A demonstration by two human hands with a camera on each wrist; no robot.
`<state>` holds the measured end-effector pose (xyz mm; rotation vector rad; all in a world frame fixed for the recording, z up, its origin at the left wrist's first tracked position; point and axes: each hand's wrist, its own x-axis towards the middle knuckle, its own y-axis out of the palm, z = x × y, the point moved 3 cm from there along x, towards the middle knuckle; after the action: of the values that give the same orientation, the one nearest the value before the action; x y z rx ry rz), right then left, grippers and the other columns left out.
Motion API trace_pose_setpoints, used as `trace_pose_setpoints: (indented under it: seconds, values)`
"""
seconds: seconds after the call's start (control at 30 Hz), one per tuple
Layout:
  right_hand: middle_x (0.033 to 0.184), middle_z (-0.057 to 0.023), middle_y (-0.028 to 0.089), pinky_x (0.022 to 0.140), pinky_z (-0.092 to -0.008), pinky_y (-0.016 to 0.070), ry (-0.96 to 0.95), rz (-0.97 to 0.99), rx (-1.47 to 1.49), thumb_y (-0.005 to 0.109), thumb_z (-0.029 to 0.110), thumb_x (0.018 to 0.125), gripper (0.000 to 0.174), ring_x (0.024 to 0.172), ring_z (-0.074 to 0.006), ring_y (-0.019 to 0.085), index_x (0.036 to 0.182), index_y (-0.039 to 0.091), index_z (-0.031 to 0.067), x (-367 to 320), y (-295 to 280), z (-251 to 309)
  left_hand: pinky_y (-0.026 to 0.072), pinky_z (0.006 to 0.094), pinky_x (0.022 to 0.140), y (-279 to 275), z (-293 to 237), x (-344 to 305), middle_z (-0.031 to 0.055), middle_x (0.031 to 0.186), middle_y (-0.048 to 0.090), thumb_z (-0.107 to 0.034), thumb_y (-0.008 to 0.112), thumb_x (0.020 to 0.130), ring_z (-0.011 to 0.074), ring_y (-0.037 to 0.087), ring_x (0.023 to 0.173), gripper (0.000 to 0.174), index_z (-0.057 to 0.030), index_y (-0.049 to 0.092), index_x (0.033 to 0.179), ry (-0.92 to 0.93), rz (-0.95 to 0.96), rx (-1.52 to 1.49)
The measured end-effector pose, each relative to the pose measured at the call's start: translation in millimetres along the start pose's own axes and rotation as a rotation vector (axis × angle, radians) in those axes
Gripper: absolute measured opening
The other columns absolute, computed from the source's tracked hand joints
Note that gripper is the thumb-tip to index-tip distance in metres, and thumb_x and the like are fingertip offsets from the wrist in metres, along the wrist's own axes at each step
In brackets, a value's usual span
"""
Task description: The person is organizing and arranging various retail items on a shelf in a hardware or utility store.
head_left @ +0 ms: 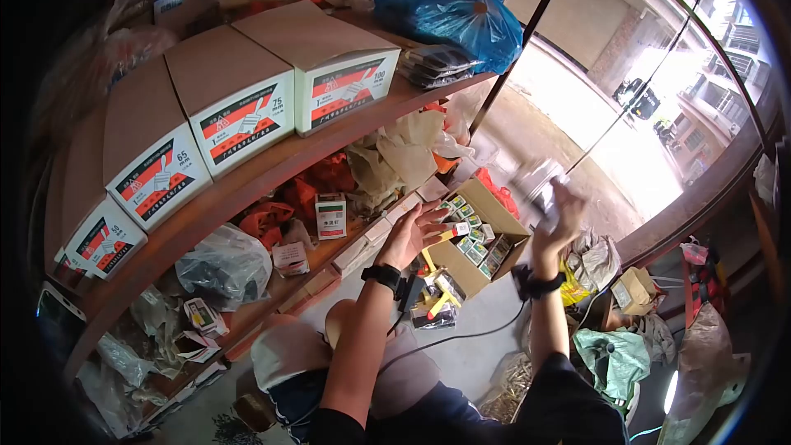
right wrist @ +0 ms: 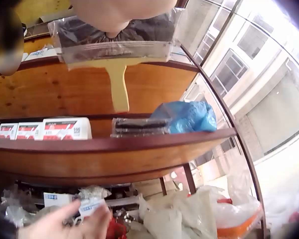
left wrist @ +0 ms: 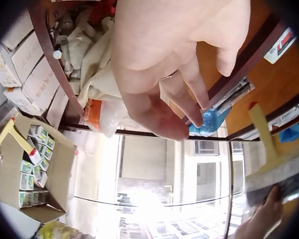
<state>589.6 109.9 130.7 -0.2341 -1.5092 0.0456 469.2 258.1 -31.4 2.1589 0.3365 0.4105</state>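
My right hand (head_left: 563, 218) is raised and grips a wide flat paintbrush (right wrist: 118, 84) by its dark bristle end, which is wrapped in clear plastic. Its yellow handle points away from the fingers; in the head view the brush is blurred. My left hand (head_left: 408, 235) holds nothing, its fingers spread and loosely bent near the shelf edge. Beyond the hands stands an uncapped cardboard carton (head_left: 470, 276) with several small green-and-white boxes (head_left: 476, 254) inside. Several yellow-handled brushes (head_left: 442, 295) lie on the floor by the carton.
Brush cartons (head_left: 247, 128) line the upper shelf, near a blue plastic bag (head_left: 453, 21) and a stack of wrapped dark packs (right wrist: 139, 126). Plastic bags (head_left: 222, 264) crowd the lower shelf. A cable (head_left: 461, 336) crosses in front of my legs. Bags and boxes (head_left: 634, 291) stand at right.
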Motion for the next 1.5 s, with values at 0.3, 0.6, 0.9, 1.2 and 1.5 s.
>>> trace_pose_setpoints:
  seconds: [0.3,0.6,0.9,1.2,1.5]
  values:
    - [0.095,-0.0080,0.057,0.079,-0.0309,0.0376,-0.024,0.211,0.257,0.051,0.000,0.070,0.032,0.087,-0.0242,0.048,0.099,0.058,0.0123,129,195,-21,0.0363,0.0305,0.077,-16,14,12,0.0026,0.117,0.044,-0.042,0.041,0.081,0.0166,0.047,0.091,0.047,-0.0100,0.041,0.115,-0.052,-0.103,0.060]
    - [0.108,-0.0134,0.051,0.093,-0.0302,0.0257,-0.092,0.601,0.521,0.037,-0.009,0.067,0.044,0.107,-0.0251,0.043,0.104,0.054,0.0090,131,245,-38,0.0364,0.0304,0.077,-19,8,12,0.0035,0.115,0.046,-0.040,0.040,0.081,0.0154,0.048,0.090,0.045,-0.0095,0.042,0.114,-0.026,-0.113,0.094]
    - [0.099,-0.0177,0.052,0.083,-0.0329,0.0341,0.647,0.389,0.246,0.038,0.019,0.083,0.029,0.096,-0.0280,0.047,0.101,0.050,0.0007,-122,172,-147,0.0383,0.0304,0.075,-30,8,8,0.0021,0.109,0.049,-0.037,0.040,0.081,0.0156,0.050,0.085,0.039,-0.0090,0.046,0.108,0.008,-0.372,0.108]
    - [0.106,-0.0101,0.043,0.076,-0.0427,0.0349,2.207,1.003,0.173,0.050,0.045,0.072,0.056,0.091,-0.0262,0.044,0.116,0.034,0.0133,-512,-6,-70,0.0380,0.0294,0.079,-53,13,5,0.0074,0.110,0.046,-0.032,0.042,0.075,0.0193,0.047,0.090,0.042,-0.0054,0.045,0.108,0.040,-0.722,0.129]
    - [0.071,-0.0097,0.055,0.051,-0.0338,0.0407,2.393,0.577,0.071,0.056,0.053,0.064,0.053,0.056,-0.0203,0.051,0.083,0.054,0.0029,-531,29,-29,0.0370,0.0311,0.081,-48,17,17,0.0103,0.111,0.044,-0.032,0.041,0.077,0.0202,0.046,0.091,0.045,-0.0026,0.041,0.110,-0.047,-0.701,0.208]
